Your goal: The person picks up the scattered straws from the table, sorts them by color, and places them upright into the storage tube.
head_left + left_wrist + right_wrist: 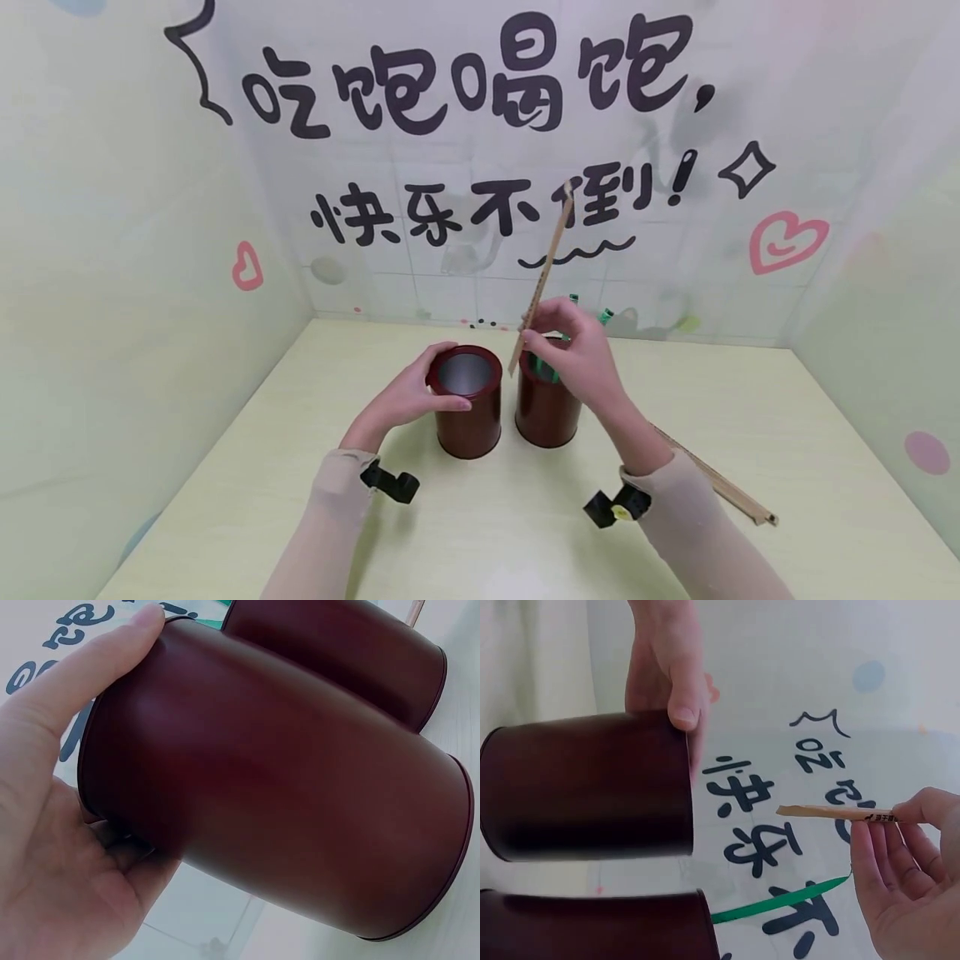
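My left hand (408, 392) grips the left dark red can (468, 429) near its rim, thumb on the near side and fingers round the back. This can stands upright with its grey inside showing. Just right of it stands a second dark red can (546, 417), with several green slim sticks (606, 317) in it. Above that can, my right hand (577, 350) pinches slim paper-wrapped chopsticks (551, 258), brown with black print. They tilt upward to the right, their lower end between the two rims. In the right wrist view, thumb and fingertips hold the wrapper (840, 814) near one end.
More brown paper-wrapped sticks (738, 496) lie on the pale table (480, 533) to the right, partly under the right forearm. A printed backdrop (480, 158) with black lettering rises behind the table, with panels on both sides. Each wrist wears a black camera mount (390, 482).
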`<action>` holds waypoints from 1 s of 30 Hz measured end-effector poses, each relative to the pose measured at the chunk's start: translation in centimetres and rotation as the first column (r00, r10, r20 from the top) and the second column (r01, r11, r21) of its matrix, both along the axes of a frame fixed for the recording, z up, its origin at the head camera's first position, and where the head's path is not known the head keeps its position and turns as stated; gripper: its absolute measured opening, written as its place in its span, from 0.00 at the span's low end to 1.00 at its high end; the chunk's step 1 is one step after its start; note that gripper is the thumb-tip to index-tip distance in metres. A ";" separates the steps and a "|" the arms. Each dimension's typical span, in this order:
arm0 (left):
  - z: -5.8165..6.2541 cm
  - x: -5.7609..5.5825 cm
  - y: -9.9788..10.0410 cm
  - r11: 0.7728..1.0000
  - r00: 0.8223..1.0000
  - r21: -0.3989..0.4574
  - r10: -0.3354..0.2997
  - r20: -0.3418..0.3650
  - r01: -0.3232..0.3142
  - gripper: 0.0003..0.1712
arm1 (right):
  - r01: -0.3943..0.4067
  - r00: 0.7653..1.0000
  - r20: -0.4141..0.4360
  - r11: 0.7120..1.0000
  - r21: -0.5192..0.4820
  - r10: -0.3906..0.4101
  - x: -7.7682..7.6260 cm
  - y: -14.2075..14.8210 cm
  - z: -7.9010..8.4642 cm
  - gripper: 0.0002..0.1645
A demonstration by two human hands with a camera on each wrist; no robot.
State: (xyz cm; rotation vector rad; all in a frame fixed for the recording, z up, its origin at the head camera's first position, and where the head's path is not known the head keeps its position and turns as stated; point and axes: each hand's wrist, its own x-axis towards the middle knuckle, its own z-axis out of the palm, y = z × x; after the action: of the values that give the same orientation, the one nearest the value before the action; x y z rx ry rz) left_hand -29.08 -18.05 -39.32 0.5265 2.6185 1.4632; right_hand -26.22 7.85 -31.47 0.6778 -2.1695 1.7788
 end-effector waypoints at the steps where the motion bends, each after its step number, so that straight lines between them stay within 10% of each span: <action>1: 0.0 0.0 0.0 1.000 1.000 0.002 -0.002 0.001 0.002 0.55 | 0.004 1.000 -0.010 1.000 0.011 -0.004 0.0 -0.4 0.0 0.12; 30: -0.3 -0.2 -0.3 0.998 0.999 0.038 -0.050 -0.015 0.051 0.50 | -0.061 0.998 -0.013 0.984 0.168 0.065 -1.1 -4.8 -1.2 0.13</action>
State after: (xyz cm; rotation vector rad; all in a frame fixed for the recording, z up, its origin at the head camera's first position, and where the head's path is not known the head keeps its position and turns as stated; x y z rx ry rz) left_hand -29.33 -18.34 -39.57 0.6040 2.5723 1.5027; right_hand -27.32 3.06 -32.68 0.8065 -2.3282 1.6248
